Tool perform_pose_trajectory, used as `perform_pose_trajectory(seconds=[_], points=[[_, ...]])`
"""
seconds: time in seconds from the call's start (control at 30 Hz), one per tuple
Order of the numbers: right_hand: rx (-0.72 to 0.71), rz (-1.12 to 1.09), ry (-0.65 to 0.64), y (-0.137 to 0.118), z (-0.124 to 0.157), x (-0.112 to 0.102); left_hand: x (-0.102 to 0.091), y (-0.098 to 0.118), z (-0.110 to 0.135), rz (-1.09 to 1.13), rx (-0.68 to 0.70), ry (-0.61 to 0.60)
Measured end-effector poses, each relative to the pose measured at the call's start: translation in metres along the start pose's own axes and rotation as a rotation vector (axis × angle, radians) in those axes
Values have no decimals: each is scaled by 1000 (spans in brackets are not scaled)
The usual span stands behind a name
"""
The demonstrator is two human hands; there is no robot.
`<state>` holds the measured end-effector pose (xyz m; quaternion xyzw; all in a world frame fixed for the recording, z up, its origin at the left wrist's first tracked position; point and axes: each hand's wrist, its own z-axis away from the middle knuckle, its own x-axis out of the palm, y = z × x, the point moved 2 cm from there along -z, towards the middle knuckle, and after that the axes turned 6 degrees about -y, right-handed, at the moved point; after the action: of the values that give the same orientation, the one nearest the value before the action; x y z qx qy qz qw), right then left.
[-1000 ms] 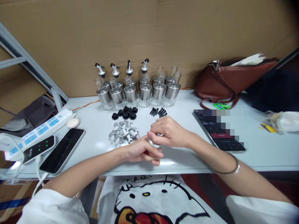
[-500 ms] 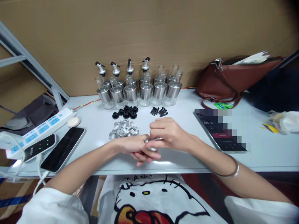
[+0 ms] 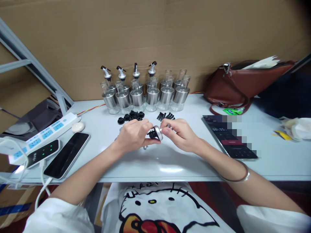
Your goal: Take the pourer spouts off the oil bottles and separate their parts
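Note:
My left hand [image 3: 132, 135] pinches a black rubber stopper [image 3: 152, 134] and presses it against the underside of a silver metal cap [image 3: 157, 132]. My right hand [image 3: 181, 132] grips that cap's other end, its fingers curled around it. Both hands hover just above the white table [image 3: 157, 161], in front of a heap of black stoppers [image 3: 131, 116]. The pile of silver caps is mostly hidden behind my left hand. Small black spout pieces [image 3: 165, 116] lie beyond my right hand.
Several glass and steel dispenser bottles [image 3: 145, 94] stand at the back; some carry pourer tops. A tablet [image 3: 230, 139] lies right, a brown bag [image 3: 243, 82] behind it. On the left lie a dark phone [image 3: 66, 155], a power strip [image 3: 46, 131] and a charger.
Both hands moved up and away from the table's front edge. My left hand now holds a black stopper against the silver cap, which earlier sat between both hands without it.

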<state>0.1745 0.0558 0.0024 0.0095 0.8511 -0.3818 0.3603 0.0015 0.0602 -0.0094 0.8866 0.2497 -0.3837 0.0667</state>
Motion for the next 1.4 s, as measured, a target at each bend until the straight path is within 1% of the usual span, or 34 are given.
perform_pose_trajectory(seconds=[0.07, 0.1, 0.2, 0.27, 0.37, 0.47, 0.6, 0.7, 0.77, 0.8, 0.87, 0.93, 1.03, 1.13, 1.2, 1.3, 1.33, 1.4], points=[[87, -231, -84, 1, 0, 2, 0, -1, 0, -44, 53, 92], [129, -362, -124, 3, -1, 3, 0, -1, 0, -68, 72, 117], [251, -723, -248, 7, -3, 5, 1, 1, -1, -126, 101, 127], [310, -868, -332, 9, -3, 4, 2, 3, -1, -144, 90, 105], [343, -985, -416, 10, -2, 3, 5, 4, 0, -163, 79, 91], [345, -1050, -443, 9, -1, 4, 6, 4, 0, -186, 87, 96], [308, -1065, -362, 7, -3, 10, 1, 2, -4, -237, 88, 71], [251, -1027, -287, 4, -4, 15, -6, 0, -8, -268, 98, 90], [194, -932, -249, 2, -4, 16, -10, -1, -9, -273, 93, 104], [168, -844, -226, 1, -3, 15, -11, -1, -10, -272, 88, 109], [131, -570, -172, -1, -2, 11, -12, -1, -10, -268, 76, 115], [75, -234, -104, -3, -1, 6, -12, -1, -9, -251, 57, 121], [-97, 199, -4, -6, -1, 0, -10, -1, -8, -199, 14, 121], [-262, 492, 77, -4, -2, -4, -6, 2, -7, -112, -70, 90], [-348, 652, 125, -1, -3, -5, -3, 4, -7, 22, -224, 22], [-452, 862, 175, 3, -4, -9, 3, 7, -7, 364, -565, -128], [-474, 915, 179, 4, -4, -10, 5, 7, -7, 488, -660, -167], [-491, 986, 170, 5, -4, -12, 9, 8, -7, 712, -786, -209]])
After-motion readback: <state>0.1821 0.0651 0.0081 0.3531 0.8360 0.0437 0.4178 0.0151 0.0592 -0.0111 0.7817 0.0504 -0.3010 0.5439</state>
